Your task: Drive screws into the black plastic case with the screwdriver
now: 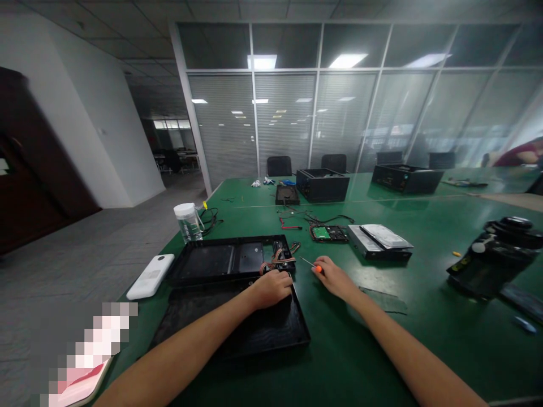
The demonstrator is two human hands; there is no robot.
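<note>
Black shallow rectangular tray [271,329] wants steadying beneath the left hand [271,287], grip unclear, while the right hand [333,276] pinches a slim orange-handled screwdriver [318,269].

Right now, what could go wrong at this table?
The tip of the screwdriver in the right hand points toward the striped wires; a slip might nick them.
The water bottle stands close behind the black case; a knock could tip it, perhaps wetting the parts.
The white gadget lies at the edge of the table and might get nudged off.
</note>
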